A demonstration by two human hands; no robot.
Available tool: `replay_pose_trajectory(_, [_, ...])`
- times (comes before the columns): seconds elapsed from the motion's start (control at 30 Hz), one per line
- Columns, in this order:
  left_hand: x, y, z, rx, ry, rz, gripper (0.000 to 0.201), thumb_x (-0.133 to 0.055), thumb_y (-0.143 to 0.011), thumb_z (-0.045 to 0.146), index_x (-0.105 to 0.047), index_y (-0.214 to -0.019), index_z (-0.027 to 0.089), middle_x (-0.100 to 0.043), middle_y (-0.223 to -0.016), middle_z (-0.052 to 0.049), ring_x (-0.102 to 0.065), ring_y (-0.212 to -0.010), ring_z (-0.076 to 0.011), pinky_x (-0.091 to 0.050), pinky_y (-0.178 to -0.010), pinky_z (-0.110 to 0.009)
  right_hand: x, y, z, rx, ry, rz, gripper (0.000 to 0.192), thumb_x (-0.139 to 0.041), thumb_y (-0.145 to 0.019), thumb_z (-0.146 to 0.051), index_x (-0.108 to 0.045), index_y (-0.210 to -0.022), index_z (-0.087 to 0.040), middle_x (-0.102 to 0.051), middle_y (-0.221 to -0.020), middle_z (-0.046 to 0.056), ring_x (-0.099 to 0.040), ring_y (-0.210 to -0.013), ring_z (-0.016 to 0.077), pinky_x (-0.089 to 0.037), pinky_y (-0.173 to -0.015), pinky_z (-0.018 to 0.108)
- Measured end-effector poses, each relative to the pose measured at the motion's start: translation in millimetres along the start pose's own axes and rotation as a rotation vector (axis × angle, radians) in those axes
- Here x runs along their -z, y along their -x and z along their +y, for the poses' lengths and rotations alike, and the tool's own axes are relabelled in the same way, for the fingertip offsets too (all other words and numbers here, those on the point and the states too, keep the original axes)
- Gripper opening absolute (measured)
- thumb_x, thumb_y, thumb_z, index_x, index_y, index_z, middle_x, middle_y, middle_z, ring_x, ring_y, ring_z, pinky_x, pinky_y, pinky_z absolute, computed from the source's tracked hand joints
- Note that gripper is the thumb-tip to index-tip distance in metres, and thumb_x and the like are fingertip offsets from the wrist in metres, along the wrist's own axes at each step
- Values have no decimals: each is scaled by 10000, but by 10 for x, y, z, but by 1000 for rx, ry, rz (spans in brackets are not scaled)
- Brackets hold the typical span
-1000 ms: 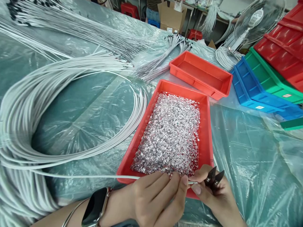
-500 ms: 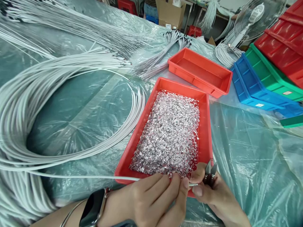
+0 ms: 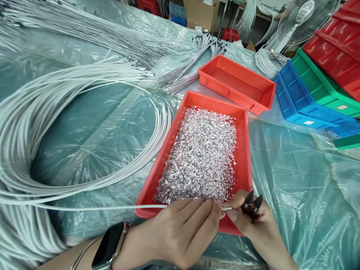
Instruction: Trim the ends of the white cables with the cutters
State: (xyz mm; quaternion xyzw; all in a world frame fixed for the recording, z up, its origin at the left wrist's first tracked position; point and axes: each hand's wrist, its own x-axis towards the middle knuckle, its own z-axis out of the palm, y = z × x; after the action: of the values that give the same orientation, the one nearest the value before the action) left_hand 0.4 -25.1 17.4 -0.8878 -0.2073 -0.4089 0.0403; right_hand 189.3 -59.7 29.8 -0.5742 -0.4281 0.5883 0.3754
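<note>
My left hand (image 3: 182, 232) pinches a white cable (image 3: 135, 206) close to its end, over the near edge of a red tray (image 3: 249, 161). The cable runs left from my fist to a big coil of white cables (image 3: 17, 150). My right hand (image 3: 253, 228) meets the cable's tip with thumb and forefinger. Tucked in that same hand is a pair of small snips (image 3: 254, 204), its two dark pointed blades spread apart and pointing up. Bits of shiny silver foil (image 3: 199, 157) cover the tray's floor. The snips' handles are hidden in my palm.
Behind the tray lies another red tray (image 3: 236, 84). Stacked blue bins (image 3: 303, 101), a green bin (image 3: 326, 82) and a red bin (image 3: 334, 48) stand right. Bundles of thin cables (image 3: 92, 33) lie at the back left. A fan (image 3: 305, 15) stands beyond the table.
Both hands have risen slightly in view with the cable end. The snips have turned a little, and their blades now look darker and further to the right.
</note>
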Motion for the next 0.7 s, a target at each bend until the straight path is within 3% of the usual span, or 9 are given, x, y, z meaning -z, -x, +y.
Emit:
replay_pose_trajectory(0.13, [-15,23,10,117,73,-29,203,-399,-968,39,-597,-924,50,-707,-692,-55,-664,-587,-136,-567,-514,-246,33,-47,84,37,-20,-53,276,-735,-797,-477,-703,-701,-221,-394,-539,-39,-290,-509,121,-254,-467,257])
replay_pose_trajectory(0.23, [5,20,22,200,146,-118,249,-326,-1013,83,-571,-976,62,-698,-724,-53,-665,-601,-139,-552,-511,-256,45,-73,136,10,-73,-71,292,-741,-790,-478,-677,-698,-208,-372,-549,-47,-274,-519,120,-256,-491,266])
replay_pose_trajectory(0.37, [49,-15,32,302,247,-128,251,-317,-1038,138,-560,-984,112,-688,-740,-28,-646,-582,-116,-534,-522,-239,47,-90,172,-6,-129,-102,277,-747,-796,-452,-645,-717,-207,-357,-558,-59,-259,-529,115,-231,-508,269])
replay_pose_trajectory(0.53, [55,-25,33,509,439,-240,237,-337,-1034,181,-565,-973,157,-677,-735,-8,-635,-586,-114,-489,-506,-229,49,-110,182,-1,-118,-123,278,-723,-820,-454,-648,-722,-205,-340,-567,-62,-241,-540,119,-232,-527,274])
replay_pose_trajectory(0.7, [26,-29,20,586,603,-176,191,-418,-1013,230,-581,-923,183,-679,-721,29,-627,-596,-89,-471,-522,-201,61,-104,169,-20,-97,-151,295,-708,-826,-481,-662,-747,-200,-338,-567,-62,-238,-538,117,-211,-517,269])
